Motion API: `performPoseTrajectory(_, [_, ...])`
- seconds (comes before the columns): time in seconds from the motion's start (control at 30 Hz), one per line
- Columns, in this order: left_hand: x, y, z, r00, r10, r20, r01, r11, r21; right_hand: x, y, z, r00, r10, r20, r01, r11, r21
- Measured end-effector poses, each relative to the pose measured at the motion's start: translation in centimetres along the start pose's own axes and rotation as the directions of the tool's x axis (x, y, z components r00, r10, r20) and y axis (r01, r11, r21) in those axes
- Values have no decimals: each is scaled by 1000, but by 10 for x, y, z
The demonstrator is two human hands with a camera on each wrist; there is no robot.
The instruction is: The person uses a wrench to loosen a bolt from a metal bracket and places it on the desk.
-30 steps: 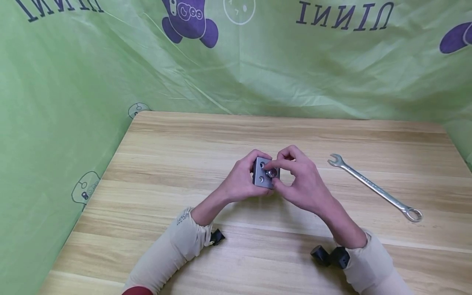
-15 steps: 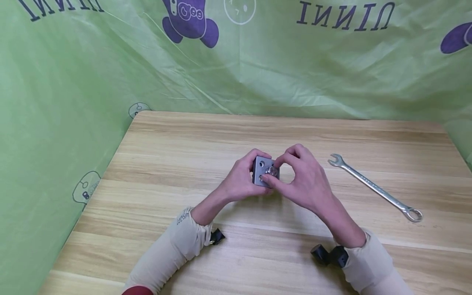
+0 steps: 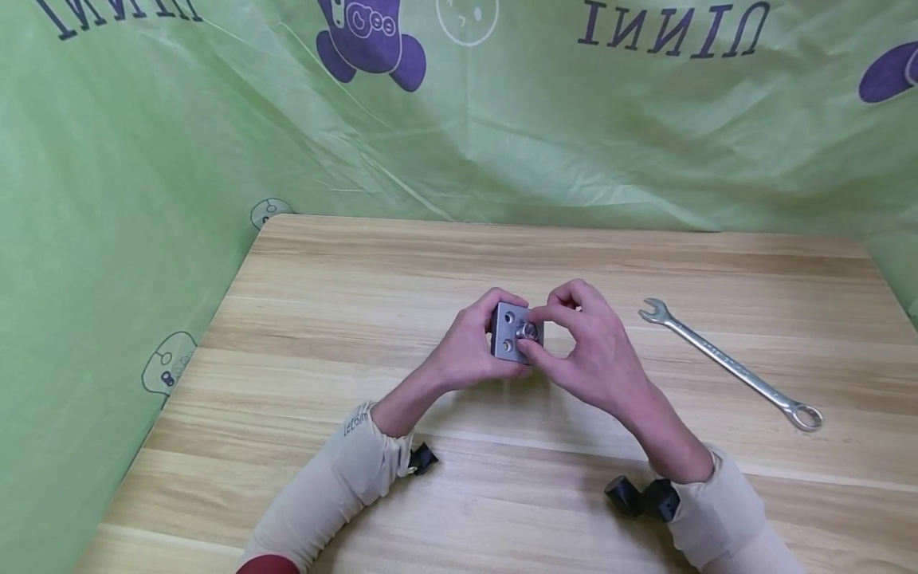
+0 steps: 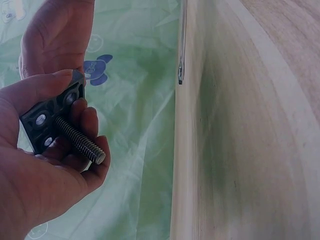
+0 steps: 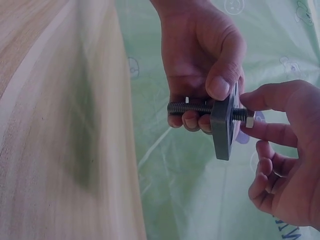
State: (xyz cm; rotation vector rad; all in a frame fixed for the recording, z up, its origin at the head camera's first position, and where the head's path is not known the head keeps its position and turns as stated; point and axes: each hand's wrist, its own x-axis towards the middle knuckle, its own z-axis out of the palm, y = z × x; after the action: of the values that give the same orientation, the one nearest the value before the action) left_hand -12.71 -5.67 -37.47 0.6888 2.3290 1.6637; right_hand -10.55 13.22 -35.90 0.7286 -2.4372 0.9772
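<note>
While your left hand [image 3: 469, 348] grips the metal plate [image 3: 507, 332] above the worktop [image 3: 394, 275], between its side edges, your right hand [image 3: 591, 351] pinches the bolt [image 4: 80, 139] through it; a wrench [image 3: 727, 363] lies nearer the right edge.

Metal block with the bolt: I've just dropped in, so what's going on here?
A person's left hand grips the metal block by its edges, above the table. The right hand pinches the bolt at its head. The bolt runs through the block, its threaded end sticking out the other side, and its head stands off the face with thread showing between. The wrench lies on the table to the right, untouched.
</note>
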Motion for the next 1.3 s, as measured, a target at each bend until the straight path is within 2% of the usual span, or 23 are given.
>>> performPoseTrajectory(0.2, [0,0,0,1000,9,5,-9,1000,-3,0,1,0,1000,-25,5,25,998,62])
performPoseTrajectory(0.47, [1,-1,1,1000,20,20,-19,1000,-17,1,4,2,991,-125,-37,129,985,115])
performPoseTrajectory(0.57, [1,-1,2,1000,21,23,-21,1000,-15,1,4,2,991,-133,-31,136,983,120])
performPoseTrajectory(0.8, [0,-2,1,1000,18,10,-18,1000,-8,0,1,-2,999,-30,36,27,996,81])
performPoseTrajectory(1.03, [0,0,1,1000,15,2,-15,1000,6,0,0,-2,998,66,13,-65,996,-54])
performPoseTrajectory(1.17, [0,1,1,1000,5,-1,-5,1000,10,-1,0,-2,997,73,2,-73,994,-75])
performPoseTrajectory(1.3, [0,1,0,1000,0,2,0,1000,0,-1,0,-1,998,58,5,-58,997,-53])
